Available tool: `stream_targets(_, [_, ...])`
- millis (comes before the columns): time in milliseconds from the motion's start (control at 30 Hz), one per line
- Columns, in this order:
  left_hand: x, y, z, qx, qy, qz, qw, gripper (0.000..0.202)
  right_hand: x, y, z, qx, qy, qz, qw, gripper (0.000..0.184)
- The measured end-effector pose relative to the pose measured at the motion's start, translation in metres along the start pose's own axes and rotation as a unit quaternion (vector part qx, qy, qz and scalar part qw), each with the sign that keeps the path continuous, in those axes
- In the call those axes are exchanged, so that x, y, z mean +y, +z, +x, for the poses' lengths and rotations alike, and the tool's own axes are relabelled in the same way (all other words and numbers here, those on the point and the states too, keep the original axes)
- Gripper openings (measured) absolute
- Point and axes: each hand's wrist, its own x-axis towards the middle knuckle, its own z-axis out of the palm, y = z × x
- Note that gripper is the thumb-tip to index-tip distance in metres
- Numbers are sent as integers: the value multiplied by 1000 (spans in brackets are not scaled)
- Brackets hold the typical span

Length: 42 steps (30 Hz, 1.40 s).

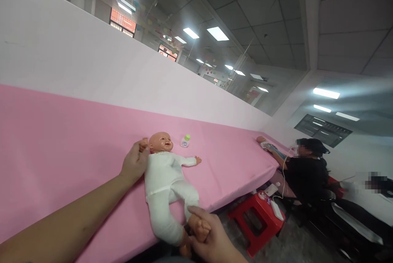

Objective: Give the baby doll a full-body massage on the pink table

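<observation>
A baby doll [166, 173] in a white outfit lies on its back on the pink-covered table [76, 144], its head away from me and its legs at the near edge. My left hand [135, 161] is closed around the doll's arm on the left, beside its head; the doll's small hand pokes out above my fingers. At the near edge, my right hand [213, 232] grips the doll's feet, with a bare foot showing between thumb and fingers. The doll's other arm stretches out to the right. Close to its head stands a small bottle [184, 142] with a green cap.
A low white wall [138, 87] with glass above runs behind the table. On the right, a red stool [258, 218] carries a white power strip [276, 210] and cable. Farther along, a person in black [307, 169] handles another doll [263, 142] on the same table.
</observation>
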Motion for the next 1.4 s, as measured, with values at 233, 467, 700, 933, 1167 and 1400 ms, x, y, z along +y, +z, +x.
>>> stream_targets(233, [16, 9, -9, -125, 214, 197, 949, 47, -23, -5, 58, -7, -1, 91, 996, 64])
stream_targets(467, [17, 11, -10, -140, 232, 200, 942, 42, -17, 14, 102, -28, -11, 95, 995, 68])
stream_targets(700, [23, 9, -11, -141, 207, 172, 953, 42, -22, 30, 119, -31, -20, 75, 996, 64])
stream_targets(933, [29, 4, -10, -145, 183, 138, 963, 40, -22, 26, 118, -27, 6, 96, 995, 60])
stream_targets(1167, [25, 1, -4, -107, 97, 92, 985, 45, -22, 14, 94, -22, 26, 105, 994, 60])
stream_targets(1400, [-5, -2, 12, -1, -128, -12, 992, 50, 16, 9, 51, -15, 47, 92, 995, 68])
